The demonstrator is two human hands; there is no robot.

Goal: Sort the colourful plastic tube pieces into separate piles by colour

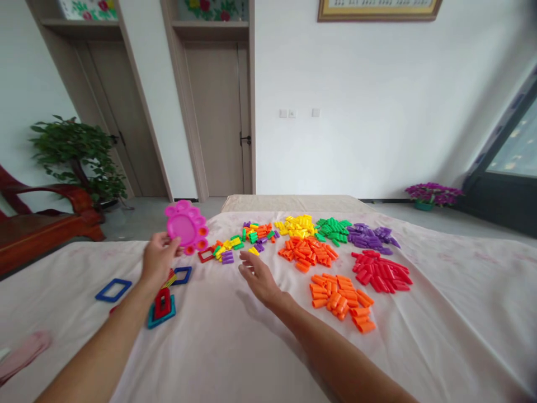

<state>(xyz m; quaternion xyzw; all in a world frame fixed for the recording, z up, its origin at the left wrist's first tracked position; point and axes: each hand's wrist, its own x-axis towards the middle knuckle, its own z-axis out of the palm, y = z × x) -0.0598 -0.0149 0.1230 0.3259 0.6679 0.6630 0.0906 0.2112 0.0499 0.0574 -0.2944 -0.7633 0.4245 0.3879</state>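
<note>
My left hand [158, 256] is closed on the lower left edge of a pink paint palette [183, 228], holding it tilted up above the table. Orange shows in several of the palette's wells along its right and lower edge. Fingers apart and holding nothing visible, my right hand [259, 278] hovers over the cloth. Just beyond it lies a mixed heap of small plastic pieces [227, 257] in yellow, green, purple and orange. To its right are sorted heaps of orange pieces [307, 253] and larger orange pieces [342, 296].
Yellow pieces [296, 226], green pieces [333, 230], purple pieces [371, 237] and red pieces [381, 271] form heaps at the right. Left of my hands lie a blue square frame [113, 290] and a teal frame [161, 320] under a red one. A wooden chair [50, 215] stands at left.
</note>
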